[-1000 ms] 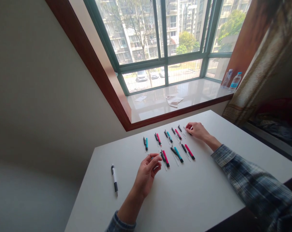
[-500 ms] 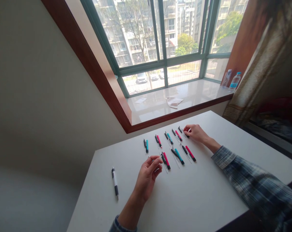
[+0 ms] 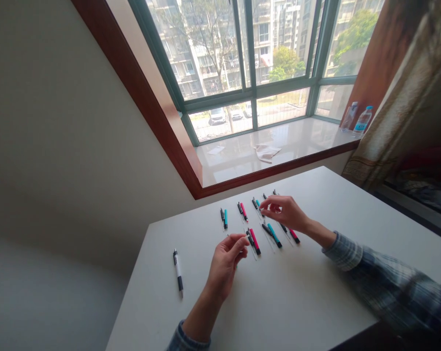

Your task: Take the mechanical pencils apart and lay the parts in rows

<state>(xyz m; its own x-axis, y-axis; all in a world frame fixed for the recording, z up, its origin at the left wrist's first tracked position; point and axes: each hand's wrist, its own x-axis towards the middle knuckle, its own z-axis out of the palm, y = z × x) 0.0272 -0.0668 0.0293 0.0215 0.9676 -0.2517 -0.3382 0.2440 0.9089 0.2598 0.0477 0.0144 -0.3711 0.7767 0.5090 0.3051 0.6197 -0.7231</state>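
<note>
My left hand [image 3: 227, 263] is closed in a pinch, with a small pale bit at its fingertips that is too small to name. Just beyond those fingertips lie a pink-and-black pen barrel [image 3: 255, 241] and a black pen part. Over the right side of the far row hovers my right hand [image 3: 288, 212], thumb and forefinger pressed together; whatever they hold is too small to make out. It partly hides the pen parts beneath. Nearby are a teal-and-black barrel [image 3: 274, 235], another teal barrel [image 3: 225, 219] and a pink one [image 3: 244, 211], each beside black parts and thin refills.
An assembled white-and-black pen [image 3: 178, 273] lies at the left of the white table [image 3: 278, 302]. Beyond the table is a window sill [image 3: 235, 163] bearing a crumpled paper [image 3: 267, 153] and two plastic bottles, one with a blue label [image 3: 362, 121].
My right hand has lifted from the far right end of the rows and moved left, towards my left hand. The left hand keeps its pinch almost in place. The view has shifted slightly.
</note>
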